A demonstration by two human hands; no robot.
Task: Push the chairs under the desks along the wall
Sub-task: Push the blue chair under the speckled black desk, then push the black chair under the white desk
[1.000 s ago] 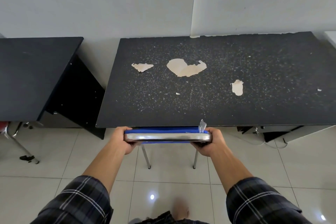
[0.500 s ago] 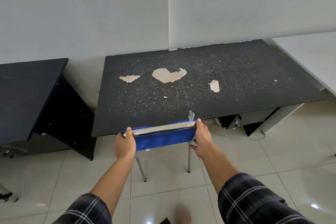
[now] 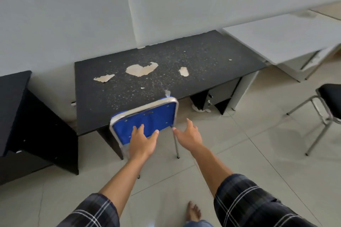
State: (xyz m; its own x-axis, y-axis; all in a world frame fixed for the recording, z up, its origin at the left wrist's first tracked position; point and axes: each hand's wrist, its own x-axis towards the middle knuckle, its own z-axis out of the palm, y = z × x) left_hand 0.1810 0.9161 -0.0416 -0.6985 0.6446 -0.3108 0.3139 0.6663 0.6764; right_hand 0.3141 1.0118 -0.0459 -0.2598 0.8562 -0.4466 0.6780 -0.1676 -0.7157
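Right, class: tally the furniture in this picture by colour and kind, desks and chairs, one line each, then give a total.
Black desks: 2
White desk: 1
Blue chair: 1
Black-seated chair: 1
Total: 5

The blue metal-framed chair (image 3: 147, 122) stands at the front edge of the speckled black desk (image 3: 166, 77), the left hand (image 3: 142, 143) spread open over its backrest (image 3: 160, 114), the right hand (image 3: 188, 136) open just beside its right upright.
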